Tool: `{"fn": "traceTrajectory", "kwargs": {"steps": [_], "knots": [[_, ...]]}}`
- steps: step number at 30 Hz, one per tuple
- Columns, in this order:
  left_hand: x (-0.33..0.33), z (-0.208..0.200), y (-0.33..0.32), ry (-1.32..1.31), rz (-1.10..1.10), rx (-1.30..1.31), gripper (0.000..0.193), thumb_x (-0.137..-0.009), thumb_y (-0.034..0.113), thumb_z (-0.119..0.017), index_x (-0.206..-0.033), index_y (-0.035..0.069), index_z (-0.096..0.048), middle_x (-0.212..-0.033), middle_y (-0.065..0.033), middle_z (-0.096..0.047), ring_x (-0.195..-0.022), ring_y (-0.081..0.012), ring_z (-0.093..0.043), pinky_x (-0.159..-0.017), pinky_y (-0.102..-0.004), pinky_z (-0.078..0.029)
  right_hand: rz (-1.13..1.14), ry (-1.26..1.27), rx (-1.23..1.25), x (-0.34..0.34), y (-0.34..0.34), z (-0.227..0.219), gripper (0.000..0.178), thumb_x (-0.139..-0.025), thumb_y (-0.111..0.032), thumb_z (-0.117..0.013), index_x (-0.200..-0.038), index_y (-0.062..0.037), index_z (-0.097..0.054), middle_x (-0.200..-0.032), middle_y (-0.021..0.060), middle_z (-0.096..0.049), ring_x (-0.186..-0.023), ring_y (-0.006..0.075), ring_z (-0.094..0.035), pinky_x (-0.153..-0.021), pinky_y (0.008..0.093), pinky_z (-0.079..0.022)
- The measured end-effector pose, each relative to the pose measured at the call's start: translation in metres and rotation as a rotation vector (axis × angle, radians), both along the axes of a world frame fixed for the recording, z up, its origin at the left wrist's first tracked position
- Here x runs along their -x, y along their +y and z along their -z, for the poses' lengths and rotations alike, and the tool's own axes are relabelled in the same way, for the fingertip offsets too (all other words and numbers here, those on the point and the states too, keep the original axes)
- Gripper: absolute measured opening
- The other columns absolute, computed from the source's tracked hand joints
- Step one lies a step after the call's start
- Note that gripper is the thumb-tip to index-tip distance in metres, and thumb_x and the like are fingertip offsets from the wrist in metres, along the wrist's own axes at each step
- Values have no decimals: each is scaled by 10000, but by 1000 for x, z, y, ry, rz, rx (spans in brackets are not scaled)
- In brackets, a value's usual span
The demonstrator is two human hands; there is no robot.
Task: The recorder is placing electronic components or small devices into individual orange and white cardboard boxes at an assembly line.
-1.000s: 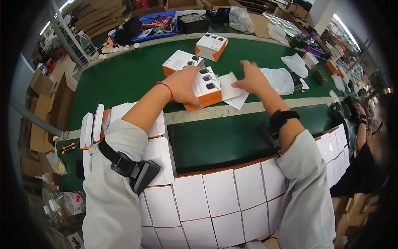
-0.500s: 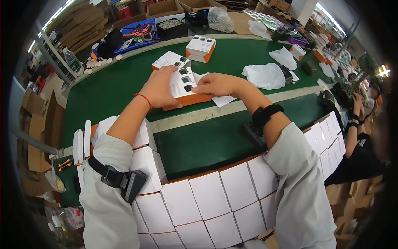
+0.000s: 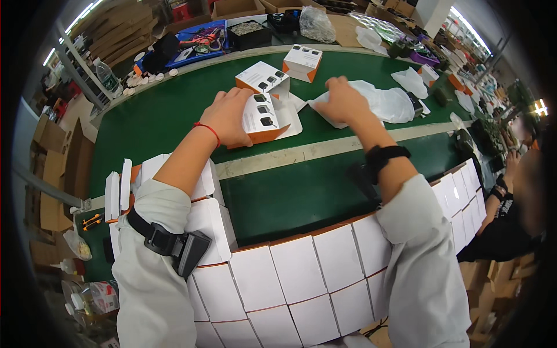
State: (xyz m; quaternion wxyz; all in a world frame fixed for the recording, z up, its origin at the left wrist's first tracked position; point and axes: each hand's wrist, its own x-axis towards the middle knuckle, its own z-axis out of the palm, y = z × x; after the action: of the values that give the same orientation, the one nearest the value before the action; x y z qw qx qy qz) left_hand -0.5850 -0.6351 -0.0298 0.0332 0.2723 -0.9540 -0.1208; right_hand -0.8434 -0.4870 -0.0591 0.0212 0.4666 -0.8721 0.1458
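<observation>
My left hand (image 3: 225, 119) is closed around the left side of a small white and orange box (image 3: 265, 136) on the green table. Pictures of black devices show on its top, and its right end stands open with a white flap (image 3: 294, 123) spread out. To the right, my right hand (image 3: 345, 104) has its thumb and fingers apart over the left end of a crumpled white plastic bag (image 3: 389, 104). Whether it touches the bag is hard to tell. A black device (image 3: 415, 103) shows partly at the bag's right end.
Two similar boxes, one close behind (image 3: 262, 75) and one farther back (image 3: 302, 61), stand on the green table (image 3: 156, 116). Rows of white boxes (image 3: 299, 269) lie nearest me. A blue tray (image 3: 203, 49) sits at the back left. A person's hand (image 3: 512, 165) is at the right.
My right hand has left the box and moved right to the plastic bag. The box's right end now shows open. The bag's left end reaches farther left. My left hand still holds the box.
</observation>
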Motion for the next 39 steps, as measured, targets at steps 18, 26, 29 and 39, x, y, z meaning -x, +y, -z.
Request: {"fn": "traceTrajectory", "kwargs": {"steps": [18,26,29,39], "knots": [[10,-4,6,599,421,0,938,-518,102,-890,-1367,89,-491,-1352,-122,-534,-1280,-374,-467,-1110,-429,-422,-56,-798,346,-33,-19,-6,812,-662,-268,-926,-1284,30,-497,-1087,140,-676,-974,228,-673,-753,307,-562],[3,-6,0,576,386,28,920,-517,128,-896,-1350,98,-506,-1332,-117,-556,-1255,-373,-483,-1085,-417,-435,-170,-815,339,-12,-18,-1,543,-745,-142,-845,-1221,36,-652,-1059,180,-720,-952,308,-719,-740,408,-611],[0,-3,-1,282,29,156,871,-610,172,-864,-1401,108,-505,-1468,-119,-462,-1383,-408,-377,-1150,-619,-300,1,-198,287,24,-12,0,579,-768,-291,-809,-1200,48,-624,-1221,274,-646,-1051,473,-671,-922,487,-549],[10,11,-39,1105,-300,-434,309,-813,161,-717,-1112,81,-716,-1186,-85,-687,-1151,-262,-613,-999,-406,-463,-970,-181,216,-127,-10,-68,442,-774,-182,-811,-1163,-51,-648,-1172,118,-663,-1085,332,-622,-955,413,-502]]}}
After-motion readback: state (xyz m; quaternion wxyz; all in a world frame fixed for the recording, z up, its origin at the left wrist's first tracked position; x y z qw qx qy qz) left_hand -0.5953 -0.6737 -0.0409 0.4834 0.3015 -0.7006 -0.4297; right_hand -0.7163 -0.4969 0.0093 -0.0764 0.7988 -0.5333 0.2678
